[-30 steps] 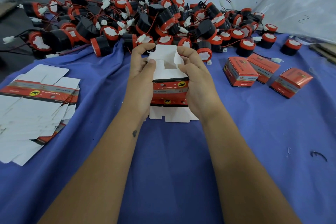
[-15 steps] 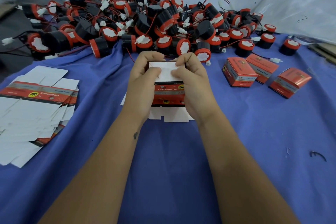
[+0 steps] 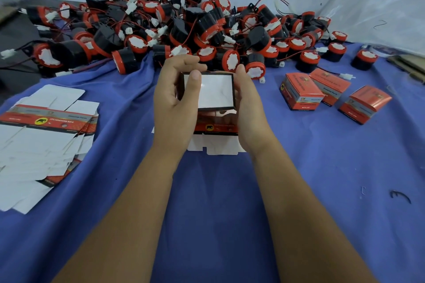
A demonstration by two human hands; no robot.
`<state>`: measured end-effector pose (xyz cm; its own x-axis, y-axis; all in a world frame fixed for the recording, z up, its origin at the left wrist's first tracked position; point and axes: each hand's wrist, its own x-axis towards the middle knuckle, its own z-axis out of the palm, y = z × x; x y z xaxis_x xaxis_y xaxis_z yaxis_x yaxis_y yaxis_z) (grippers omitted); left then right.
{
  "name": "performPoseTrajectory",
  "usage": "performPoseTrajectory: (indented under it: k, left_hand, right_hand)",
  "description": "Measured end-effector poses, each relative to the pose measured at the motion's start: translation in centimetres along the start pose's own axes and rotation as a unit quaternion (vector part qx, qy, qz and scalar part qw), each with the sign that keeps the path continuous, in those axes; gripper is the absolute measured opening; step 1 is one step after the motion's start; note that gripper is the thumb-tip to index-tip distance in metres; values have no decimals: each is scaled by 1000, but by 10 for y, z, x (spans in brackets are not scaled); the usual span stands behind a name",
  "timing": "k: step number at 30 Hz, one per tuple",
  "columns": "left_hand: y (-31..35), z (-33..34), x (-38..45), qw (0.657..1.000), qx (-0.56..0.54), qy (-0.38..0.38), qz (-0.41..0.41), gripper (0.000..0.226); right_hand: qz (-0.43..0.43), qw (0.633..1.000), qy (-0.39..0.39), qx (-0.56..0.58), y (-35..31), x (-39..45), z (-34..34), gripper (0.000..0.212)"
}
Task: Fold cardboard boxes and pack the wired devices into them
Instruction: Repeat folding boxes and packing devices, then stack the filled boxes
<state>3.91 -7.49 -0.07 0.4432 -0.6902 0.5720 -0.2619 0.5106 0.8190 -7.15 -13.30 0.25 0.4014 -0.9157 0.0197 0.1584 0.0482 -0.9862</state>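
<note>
Between both hands I hold a small red cardboard box [image 3: 215, 127] above the blue cloth, its white end panel [image 3: 216, 92] folded flat and facing me. My left hand [image 3: 177, 103] grips its left side, thumb pressed on the white panel. My right hand [image 3: 249, 108] cups its right side. White flaps hang loose under the box [image 3: 216, 147]. A big heap of black-and-red wired devices [image 3: 184, 32] lies just beyond my hands.
Three folded red boxes [image 3: 301, 93] stand at the right. A stack of flat unfolded box blanks [image 3: 43, 135] lies at the left. The blue cloth [image 3: 218, 202] covers the table. Clear plastic sheeting [image 3: 379, 4] hangs at the far right.
The upright white top flaps have been folded down flat into a closed end panel. My left thumb now presses on it, and the box has tilted toward me.
</note>
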Motion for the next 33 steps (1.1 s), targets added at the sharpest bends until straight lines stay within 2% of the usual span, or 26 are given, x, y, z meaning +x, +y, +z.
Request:
performPoseTrajectory:
  k: [2,5,8,11,14,17,19,23,24,27,29,31,33]
  left_hand:
    - [-3,2,-1,999,11,-23,-41,34]
    - [-6,5,2,985,49,-15,-164,60]
    - [-15,0,2,971,-7,-30,-235,68]
    - [-24,-4,3,972,28,-33,-232,55]
    - [-27,-3,4,971,37,25,-235,56]
    - [-31,-4,6,967,24,80,-242,56]
    - [-33,-4,8,964,17,94,-250,55]
    - [-37,-3,9,960,22,90,-264,53]
    - [-38,-3,10,960,19,88,-267,52]
    - [-39,-3,10,958,14,83,-273,48]
    - [-39,-3,9,959,14,78,-272,45]
    - [-39,-2,9,960,13,75,-270,46]
    - [-38,-2,8,961,14,76,-266,49]
  right_hand:
    - [-27,999,6,-16,-1,0,-2,33]
    - [-78,997,11,5,-2,2,-3,13]
    - [-113,994,-3,4,0,2,-7,16]
    - [-130,990,3,-62,1,7,-7,29]
    - [-102,985,105,-88,-4,28,-12,35]
    - [-88,949,188,-237,-8,58,-28,47]
    - [-81,930,188,-306,-11,78,-42,59]
    - [-51,940,134,-309,-10,107,-59,71]
    - [-38,925,120,-358,-7,111,-62,71]
    - [-35,838,130,-529,-3,112,-69,65]
    - [-61,806,160,-567,-4,106,-73,56]
    - [-63,811,162,-559,-9,98,-74,51]
    - [-46,849,158,-502,-15,85,-71,46]
